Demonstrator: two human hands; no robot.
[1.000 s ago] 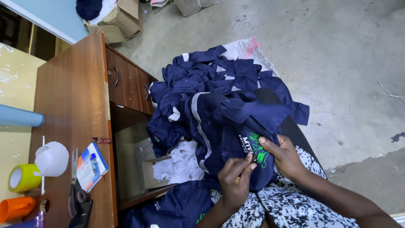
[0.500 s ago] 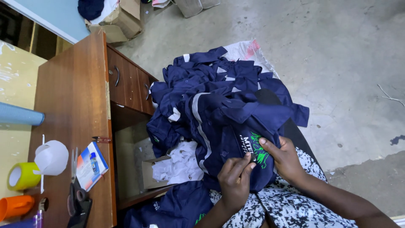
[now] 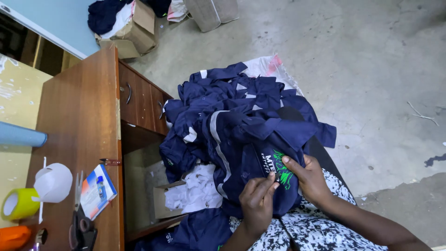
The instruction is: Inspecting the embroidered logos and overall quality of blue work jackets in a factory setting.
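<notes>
A heap of navy blue shirts [image 3: 237, 111] with white trim lies on my lap and spills toward the floor. The top shirt [image 3: 267, 172] carries a green and white printed emblem [image 3: 278, 168]. My left hand [image 3: 258, 204] pinches the cloth just left of the emblem with fingers drawn together. My right hand [image 3: 309, 179] rests on the shirt, its fingertips on the emblem's right edge, holding the cloth down.
A brown wooden desk [image 3: 83, 121] with drawers stands at left, bearing scissors [image 3: 81, 223], a small booklet [image 3: 96, 190], a yellow tape roll [image 3: 18, 204] and a white tape roll [image 3: 53, 182]. A cardboard box of white scraps [image 3: 190, 193] sits under the desk. More boxes [image 3: 132, 28] stand far off on the concrete floor.
Both hands stay on the emblem area; the fingers have shifted only slightly on the cloth.
</notes>
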